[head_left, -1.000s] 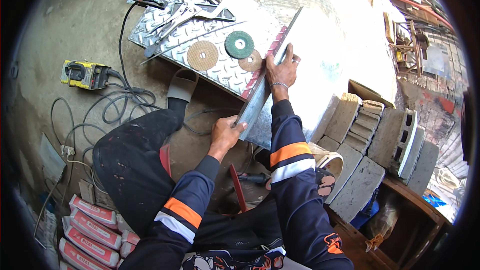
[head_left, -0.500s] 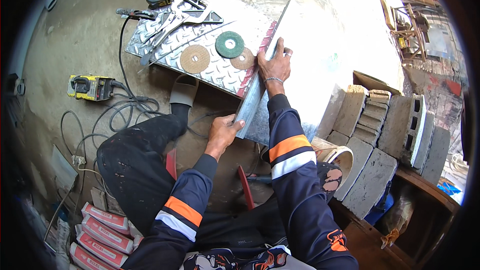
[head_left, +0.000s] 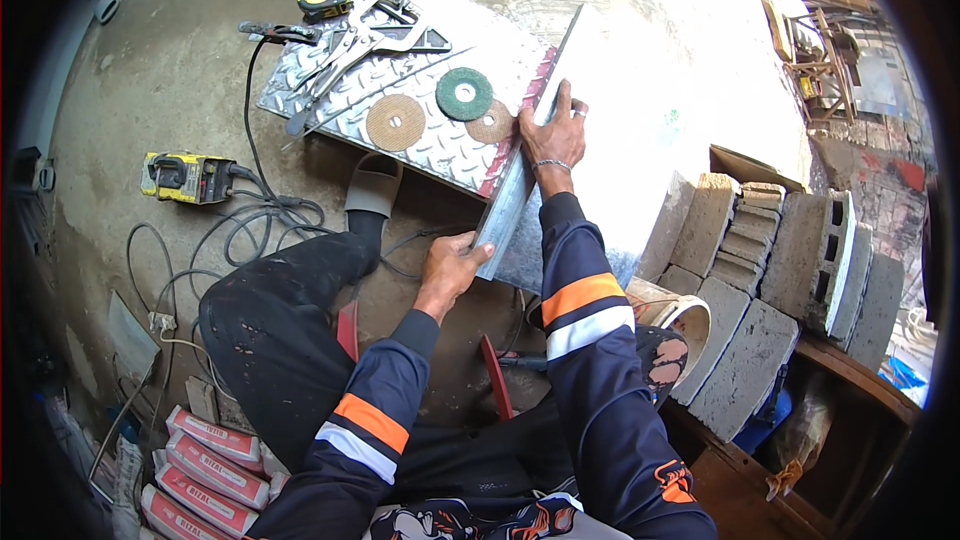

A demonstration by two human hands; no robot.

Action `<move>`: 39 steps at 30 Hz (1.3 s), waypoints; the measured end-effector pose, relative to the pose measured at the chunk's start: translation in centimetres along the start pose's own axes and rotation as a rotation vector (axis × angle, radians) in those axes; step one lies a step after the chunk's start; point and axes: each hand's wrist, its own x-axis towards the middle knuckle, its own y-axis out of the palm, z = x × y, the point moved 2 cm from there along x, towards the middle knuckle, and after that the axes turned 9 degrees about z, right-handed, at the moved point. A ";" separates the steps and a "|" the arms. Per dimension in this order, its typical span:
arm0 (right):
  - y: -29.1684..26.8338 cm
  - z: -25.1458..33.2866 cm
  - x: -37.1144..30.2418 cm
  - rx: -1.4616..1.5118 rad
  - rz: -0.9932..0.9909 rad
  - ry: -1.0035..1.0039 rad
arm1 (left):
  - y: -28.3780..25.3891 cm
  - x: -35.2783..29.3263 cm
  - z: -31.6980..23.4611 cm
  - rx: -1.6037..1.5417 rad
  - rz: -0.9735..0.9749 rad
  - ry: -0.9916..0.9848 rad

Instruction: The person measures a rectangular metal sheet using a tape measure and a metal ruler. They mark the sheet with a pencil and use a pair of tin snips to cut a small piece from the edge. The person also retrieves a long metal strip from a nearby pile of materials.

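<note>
Silvery metal strip [head_left: 505,208], pinched at its near end by the left hand [head_left: 447,265] and gripped midway by the right hand [head_left: 556,145], lies along the red-edged treadplate [head_left: 455,158]; uneven pressure could skew it, nicking skin.

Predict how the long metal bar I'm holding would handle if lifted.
The metal bar is probably stiff: its edge runs straight. Its smooth, shiny face may be slippery. Long and narrow, it could tip if lifted off-centre.
</note>
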 end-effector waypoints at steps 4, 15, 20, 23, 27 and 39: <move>0.2 0.0 0.0 -0.005 -0.007 -0.005 | -0.1 -0.2 -0.5 0.063 -0.012 -0.016; 0.3 0.6 -0.2 -0.079 0.012 0.019 | 0.0 0.1 0.1 0.004 -0.020 0.015; 0.0 0.6 -0.4 -0.107 0.020 0.043 | 0.3 0.0 -0.5 0.160 -0.069 -0.024; 0.2 0.3 -0.2 -0.107 0.023 0.035 | 0.5 0.3 -0.8 0.248 -0.102 -0.050; 0.3 0.5 -0.2 -0.125 0.045 0.048 | 0.8 0.9 -1.2 0.455 -0.222 0.032; 0.4 0.2 -0.3 -0.151 0.036 0.054 | 2.4 3.7 -4.0 0.488 -0.305 -0.037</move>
